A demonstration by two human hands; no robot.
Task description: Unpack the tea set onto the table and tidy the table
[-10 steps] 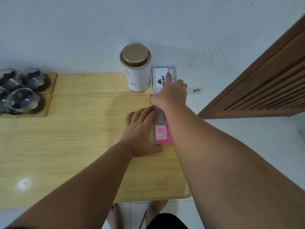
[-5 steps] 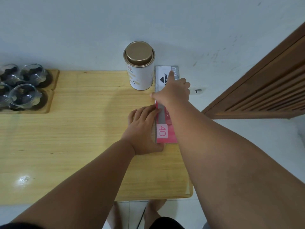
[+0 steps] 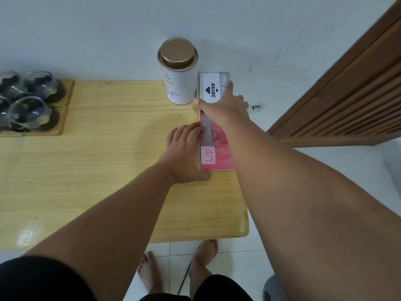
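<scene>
Apparently well past unpacking, judging by the glass cups [image 3: 29,110] standing out in the open on wooden trays [image 3: 67,90] at the far left of the table [image 3: 97,170], and by the gold-lidded tin [image 3: 178,79] upright at the back edge. Seems now to be at the tidying part: squaring a long pad [image 3: 211,89] just beside the tin, along the table's right side. Pressing down on its far half with the right hand [image 3: 225,106], flat, index finger stretched toward the far end, gripping nothing. Bracing its left edge with the left hand [image 3: 186,153], fingers straight and laid on the wood, thumb at the near corner, likewise holding nothing. Likely little left beyond lining up the pad and checking the rest, though that is a judgement only.

Cannot count the cups: cut off by the left border, dark and blurred through the glass. Cannot see any teapot, nor the box or bag unpacked from. Cannot read most of the pad's print under the right hand and forearm — only "JOYKO", "PAD" and "40". Cannot tell the tin's contents.
</scene>
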